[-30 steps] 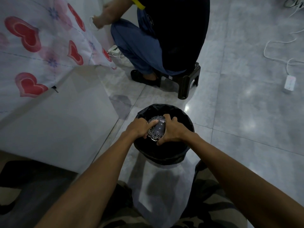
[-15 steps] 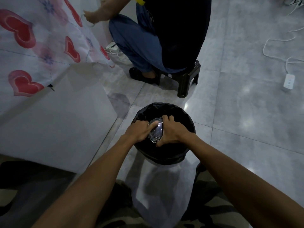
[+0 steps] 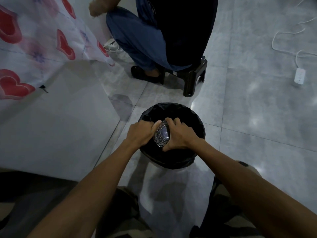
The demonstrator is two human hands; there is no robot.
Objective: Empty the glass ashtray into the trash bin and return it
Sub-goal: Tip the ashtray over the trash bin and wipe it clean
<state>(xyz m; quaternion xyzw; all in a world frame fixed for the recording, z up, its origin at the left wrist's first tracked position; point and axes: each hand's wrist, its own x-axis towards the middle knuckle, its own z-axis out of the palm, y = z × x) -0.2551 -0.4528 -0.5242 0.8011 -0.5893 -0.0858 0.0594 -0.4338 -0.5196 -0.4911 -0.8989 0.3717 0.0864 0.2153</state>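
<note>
A cut-glass ashtray is held tipped on its edge over the mouth of a round trash bin lined with a black bag, on the tiled floor in front of me. My left hand grips the ashtray's left side. My right hand grips its right side, fingers curled over the top rim. The ashtray's underside faces me; what is inside it and inside the bin is hidden in the dark.
A person sits on a low dark stool just beyond the bin. A table with a heart-print cloth stands to the left. A white power strip and cord lie on the floor at right.
Both hands keep the ashtray over the bin and have tipped it a little further onto its edge. The view has shifted slightly downward and forward.
</note>
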